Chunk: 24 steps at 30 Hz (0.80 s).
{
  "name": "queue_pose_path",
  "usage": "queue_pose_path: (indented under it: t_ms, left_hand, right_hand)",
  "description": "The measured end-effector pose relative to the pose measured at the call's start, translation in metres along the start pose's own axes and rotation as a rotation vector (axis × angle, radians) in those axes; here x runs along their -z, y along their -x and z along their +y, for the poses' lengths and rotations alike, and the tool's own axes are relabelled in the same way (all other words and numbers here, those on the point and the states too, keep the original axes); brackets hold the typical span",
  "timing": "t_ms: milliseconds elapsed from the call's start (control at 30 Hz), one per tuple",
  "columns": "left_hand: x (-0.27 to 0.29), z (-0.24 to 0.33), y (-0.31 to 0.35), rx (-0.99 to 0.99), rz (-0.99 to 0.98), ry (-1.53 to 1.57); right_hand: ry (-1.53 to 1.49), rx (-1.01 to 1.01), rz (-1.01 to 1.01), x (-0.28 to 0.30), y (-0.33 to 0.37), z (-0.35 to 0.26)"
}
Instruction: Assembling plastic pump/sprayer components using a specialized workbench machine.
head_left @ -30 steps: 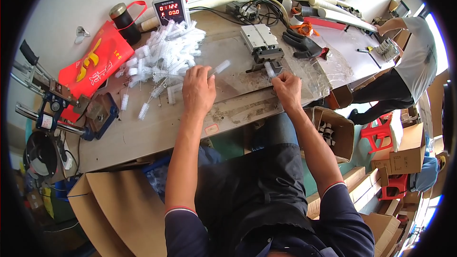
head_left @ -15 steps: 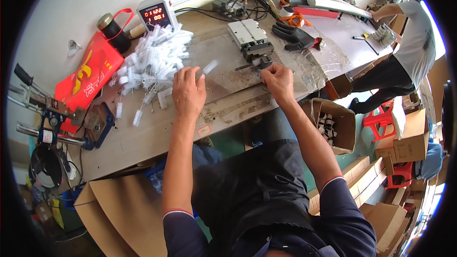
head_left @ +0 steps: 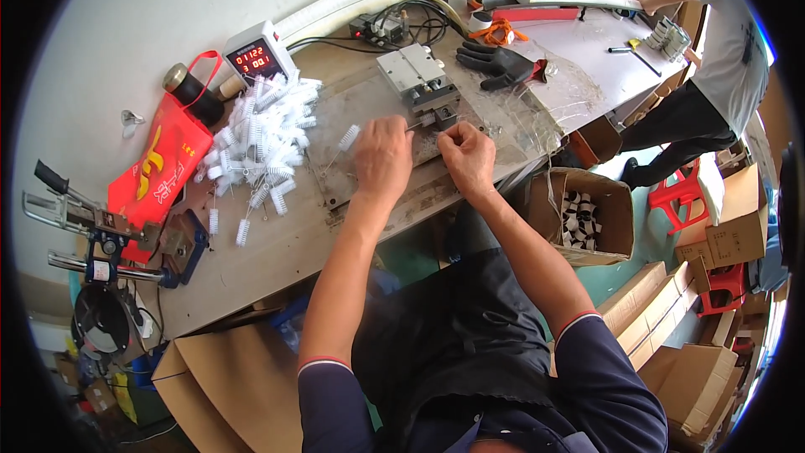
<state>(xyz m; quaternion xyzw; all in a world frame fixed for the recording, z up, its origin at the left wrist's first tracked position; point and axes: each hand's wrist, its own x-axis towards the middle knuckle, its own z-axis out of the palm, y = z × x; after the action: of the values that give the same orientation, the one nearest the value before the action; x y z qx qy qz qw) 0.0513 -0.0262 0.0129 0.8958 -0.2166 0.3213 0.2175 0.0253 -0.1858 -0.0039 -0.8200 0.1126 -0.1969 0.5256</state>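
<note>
A pneumatic clamp with a pale metal body (head_left: pixel 412 70) and dark jaws (head_left: pixel 443 115) stands on a metal plate. My left hand (head_left: pixel 383 155) has its fingers curled beside a thin rod at the left of the jaws; whatever they grip is hidden. Just in front of the jaws, my right hand (head_left: pixel 467 156) pinches with thumb and forefinger, and what lies between them is too small to name. One small white spiral brush (head_left: pixel 348 137) is on the plate left of my left hand. A heap of similar white brushes (head_left: pixel 260 130), some with wire loops, lies farther left.
Behind the heap stands a counter box (head_left: pixel 257 52) with red digits. A red bag (head_left: pixel 159 168) and a lever press (head_left: pixel 105 243) are at the left. A black glove (head_left: pixel 499 65) lies right of the clamp. Below the table's right edge sits a carton (head_left: pixel 616 226). Another person (head_left: pixel 725 59) works at far right.
My left hand has moved right to the clamp, its fingers now curled. My right hand stays close to the jaws. The whole view has shifted slightly, and the counter display has changed.
</note>
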Motion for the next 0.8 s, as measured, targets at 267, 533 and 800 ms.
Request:
queue_pose_path:
  t_ms: [267,533,800]
  left_hand:
    - [-0.005,-0.002,-0.003,-0.121,-0.116,-0.137]
    - [0.036,-0.021,0.033,0.085,0.093,-0.181]
    - [0.044,-0.055,0.045,0.204,-0.018,-0.229]
  right_hand:
    - [-0.013,0.008,0.003,0.000,0.002,-0.003]
    - [0.028,0.040,0.031,0.003,-0.001,0.001]
    - [0.024,0.100,0.011,0.001,0.002,0.000]
